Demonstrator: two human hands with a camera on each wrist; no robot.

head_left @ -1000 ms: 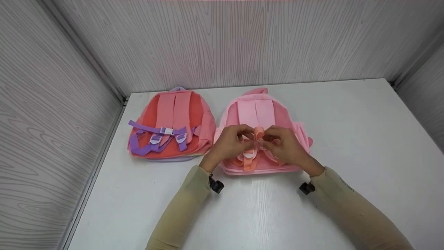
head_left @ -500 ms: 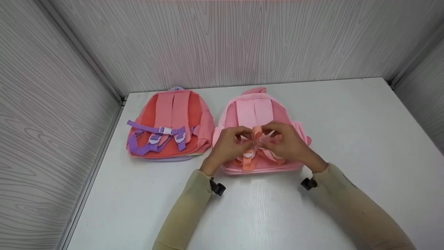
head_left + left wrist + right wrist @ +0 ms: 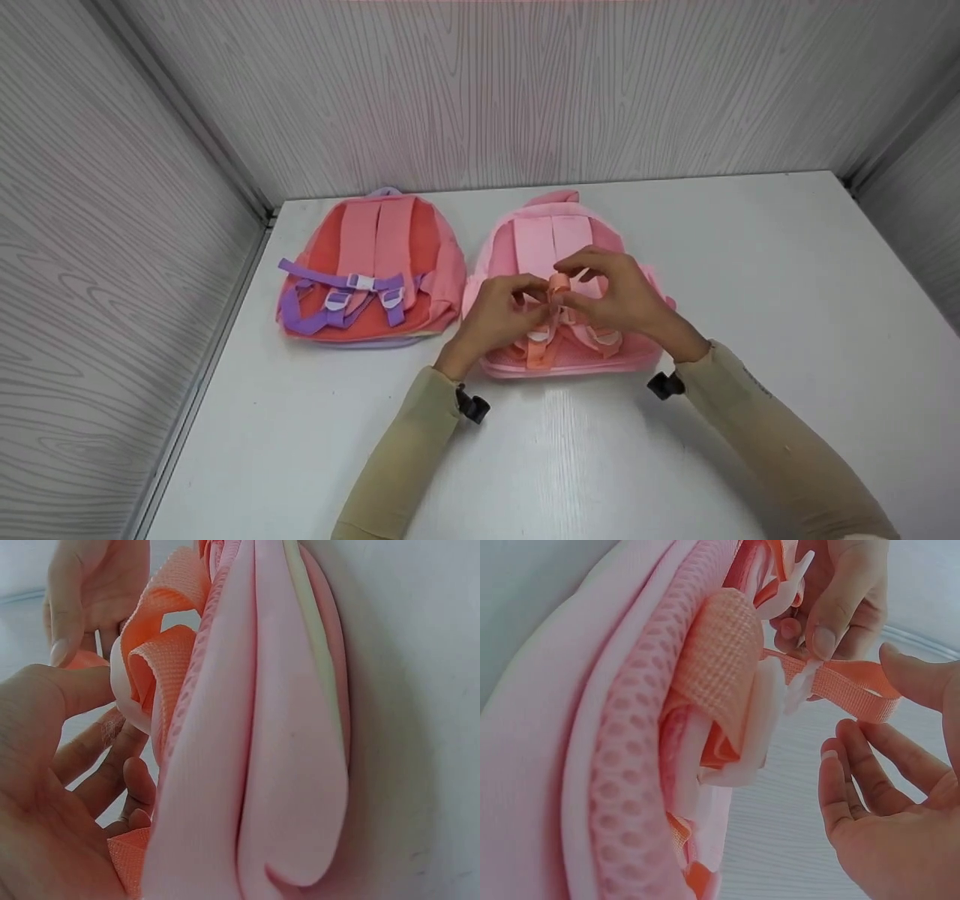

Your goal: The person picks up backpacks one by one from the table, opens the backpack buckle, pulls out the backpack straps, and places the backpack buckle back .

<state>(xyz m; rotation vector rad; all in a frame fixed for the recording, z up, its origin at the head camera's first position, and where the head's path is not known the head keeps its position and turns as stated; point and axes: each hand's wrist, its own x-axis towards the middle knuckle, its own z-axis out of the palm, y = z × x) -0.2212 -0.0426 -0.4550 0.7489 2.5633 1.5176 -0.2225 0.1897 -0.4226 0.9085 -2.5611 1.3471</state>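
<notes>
A pink backpack (image 3: 534,240) lies back side up on the white table, its orange webbing straps over the lower half. My left hand (image 3: 504,311) pinches one orange strap (image 3: 851,690), which is folded into a small loop. Under the left thumb in the right wrist view sits a small whitish translucent piece (image 3: 801,688); its kind is unclear. My right hand (image 3: 619,296) is at the loop's free end, thumb and fingers spread around it, with the thumb close to or touching the webbing. A white plastic strap adjuster (image 3: 754,724) shows beside another orange strap.
To the left, close beside the pink one, lies a coral-red backpack (image 3: 424,232) with purple straps (image 3: 304,322) and white buckles. Woodgrain panels (image 3: 450,97) stand behind and at the sides of the table (image 3: 525,465).
Both hands were pinching at the strap, with translucent material stretched between them. The right hand has since loosened its fingers and lifted slightly up and away; the left hand stays nearly in place.
</notes>
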